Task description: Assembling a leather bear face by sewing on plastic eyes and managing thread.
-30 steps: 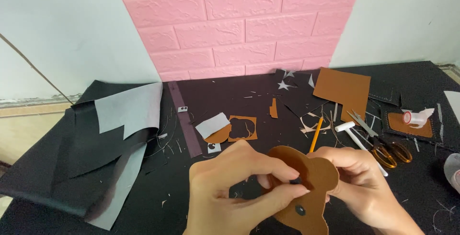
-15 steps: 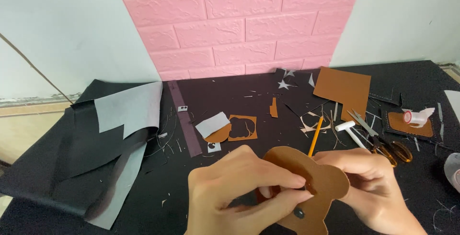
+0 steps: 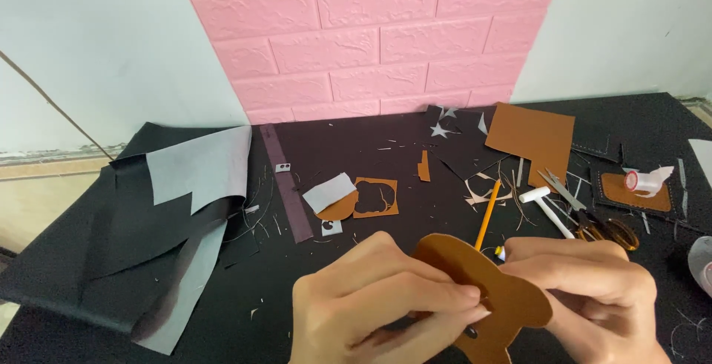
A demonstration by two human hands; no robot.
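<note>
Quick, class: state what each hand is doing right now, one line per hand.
Left hand: closed, fingers pinching the brown leather cut-out.
Right hand: closed, holding the same cut-out from its other side.

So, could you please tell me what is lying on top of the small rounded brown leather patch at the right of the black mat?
A small roll of clear tape lies on the brown leather patch. Whatever is beneath the roll is hidden.
</note>
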